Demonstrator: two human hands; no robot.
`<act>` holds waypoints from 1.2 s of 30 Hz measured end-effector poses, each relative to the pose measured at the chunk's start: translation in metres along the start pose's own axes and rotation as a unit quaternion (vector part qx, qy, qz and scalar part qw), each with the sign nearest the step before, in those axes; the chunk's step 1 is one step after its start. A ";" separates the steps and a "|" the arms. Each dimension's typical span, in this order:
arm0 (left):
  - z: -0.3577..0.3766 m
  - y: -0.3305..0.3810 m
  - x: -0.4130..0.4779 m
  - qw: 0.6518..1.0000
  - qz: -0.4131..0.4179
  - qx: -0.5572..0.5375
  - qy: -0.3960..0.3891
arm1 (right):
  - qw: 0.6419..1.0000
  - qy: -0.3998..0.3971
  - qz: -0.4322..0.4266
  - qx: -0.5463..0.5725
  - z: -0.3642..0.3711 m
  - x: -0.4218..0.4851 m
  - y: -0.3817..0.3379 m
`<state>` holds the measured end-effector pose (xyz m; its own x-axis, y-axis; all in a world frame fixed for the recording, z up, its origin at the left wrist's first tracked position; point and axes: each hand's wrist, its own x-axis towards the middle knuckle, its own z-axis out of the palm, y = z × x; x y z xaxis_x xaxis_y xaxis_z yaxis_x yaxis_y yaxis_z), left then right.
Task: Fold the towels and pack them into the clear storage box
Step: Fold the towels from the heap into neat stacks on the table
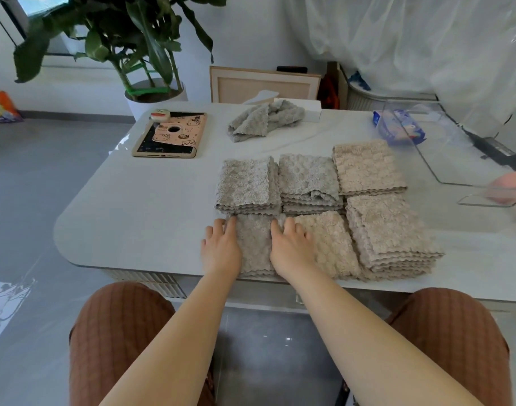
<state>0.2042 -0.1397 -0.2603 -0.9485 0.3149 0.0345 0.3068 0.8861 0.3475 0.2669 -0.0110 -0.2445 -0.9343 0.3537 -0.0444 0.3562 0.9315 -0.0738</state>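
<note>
Two flat hands, left hand (221, 247) and right hand (290, 244), press a folded towel (255, 244).

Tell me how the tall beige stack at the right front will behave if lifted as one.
The beige stack looks soft and floppy, so it would probably sag unless supported underneath. Its many loose layers may slide apart or fan out. It seems light, being thin fluffy cloths.
</note>
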 end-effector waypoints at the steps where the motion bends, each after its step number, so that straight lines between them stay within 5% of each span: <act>1: 0.000 -0.003 -0.002 1.000 -0.011 0.029 0.005 | 1.000 0.006 -0.002 -0.004 0.001 -0.002 0.002; 10: -0.014 -0.021 -0.008 0.993 -0.074 0.087 -0.024 | 0.999 0.020 0.032 0.014 -0.002 -0.011 0.001; 14: -0.035 -0.022 0.001 0.992 -0.073 -0.045 0.087 | 0.981 0.148 0.082 0.091 -0.025 -0.002 0.012; 17: -0.058 -0.001 0.029 0.986 0.007 -0.070 0.154 | 0.970 0.194 0.078 0.120 -0.044 0.021 0.012; 25: -0.070 0.053 0.125 0.988 0.115 0.043 0.095 | 0.982 0.166 0.028 0.086 -0.083 0.097 0.027; 36: -0.021 0.104 0.287 0.996 0.047 0.040 0.064 | 0.983 0.176 -0.044 0.030 -0.038 0.211 0.085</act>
<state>-0.0374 0.0360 -0.1948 -0.9163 0.3560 0.1834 0.3946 0.8809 0.2613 0.0999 0.1462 -0.2225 -0.9049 0.2901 0.3113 0.2649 0.9566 -0.1215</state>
